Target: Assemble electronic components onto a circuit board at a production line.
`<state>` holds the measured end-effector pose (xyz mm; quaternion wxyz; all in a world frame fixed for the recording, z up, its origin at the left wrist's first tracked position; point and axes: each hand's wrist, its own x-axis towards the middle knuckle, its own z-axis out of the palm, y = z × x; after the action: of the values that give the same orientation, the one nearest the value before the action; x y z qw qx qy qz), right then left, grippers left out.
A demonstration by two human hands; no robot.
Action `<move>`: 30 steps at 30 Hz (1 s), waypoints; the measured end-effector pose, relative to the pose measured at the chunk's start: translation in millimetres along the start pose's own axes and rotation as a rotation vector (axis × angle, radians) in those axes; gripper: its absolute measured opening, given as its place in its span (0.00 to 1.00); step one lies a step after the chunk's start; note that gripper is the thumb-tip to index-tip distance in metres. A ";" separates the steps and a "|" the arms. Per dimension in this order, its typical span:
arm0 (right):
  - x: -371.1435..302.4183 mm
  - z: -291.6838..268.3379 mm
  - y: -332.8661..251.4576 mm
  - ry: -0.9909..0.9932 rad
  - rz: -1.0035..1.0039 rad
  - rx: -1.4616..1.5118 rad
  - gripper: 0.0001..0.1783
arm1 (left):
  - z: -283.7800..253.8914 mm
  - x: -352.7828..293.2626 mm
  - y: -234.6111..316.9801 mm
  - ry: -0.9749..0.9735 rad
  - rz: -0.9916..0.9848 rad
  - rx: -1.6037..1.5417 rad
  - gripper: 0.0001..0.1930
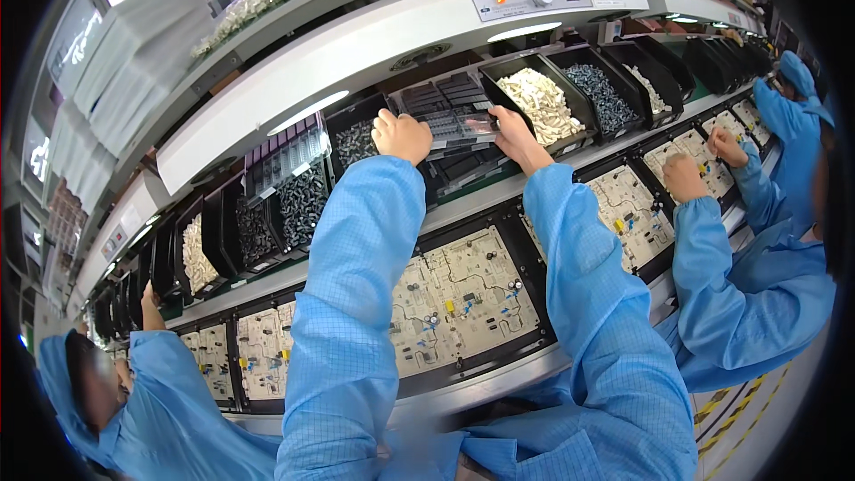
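Note:
A clear plastic tray (456,127) with rows of dark components lies between my two hands, above the bins behind the conveyor. My left hand (401,137) is closed at the tray's left edge, its fingertips partly hidden. At the right edge my right hand (520,141) grips the tray, thumb towards it and other fingers mostly out of sight. More dark parts in strips (450,89) lie just behind. Below my forearms sits a beige circuit board (463,294) in a black frame, populated with small yellow, blue and black components.
Bins of white connectors (539,107), dark blue parts (595,89) and black parts (303,205) line the shelf. Another component tray (289,160) leans at left. A white lamp housing (356,62) overhangs the bins. Co-workers in blue (174,392) work on both sides, one with hands (684,178) near boards.

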<state>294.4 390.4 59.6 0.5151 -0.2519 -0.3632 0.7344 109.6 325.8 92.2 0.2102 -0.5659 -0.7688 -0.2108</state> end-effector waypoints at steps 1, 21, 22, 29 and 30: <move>1.5 -1.2 0.0 -0.015 -0.028 -0.001 0.15 | 0.0 0.7 2.6 -0.001 -0.001 -0.002 0.20; -13.1 -21.8 -10.0 0.217 -0.498 -1.720 0.18 | 9.2 -25.5 25.3 0.116 0.635 0.229 0.09; -28.2 -0.6 -7.9 0.209 -0.527 -1.859 0.12 | 11.5 -25.6 16.9 0.067 0.621 0.232 0.12; -15.7 -18.2 -21.5 0.211 -0.807 -2.147 0.06 | 6.1 -12.0 21.9 -0.091 0.627 0.257 0.31; -14.5 -18.5 -19.7 0.169 -0.811 -2.133 0.05 | 6.5 -13.8 16.9 -0.084 0.639 0.230 0.32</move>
<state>324.5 385.9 63.9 0.2609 -0.4736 -0.8201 -0.1873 128.9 323.2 80.5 0.2963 -0.7590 -0.5793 -0.0225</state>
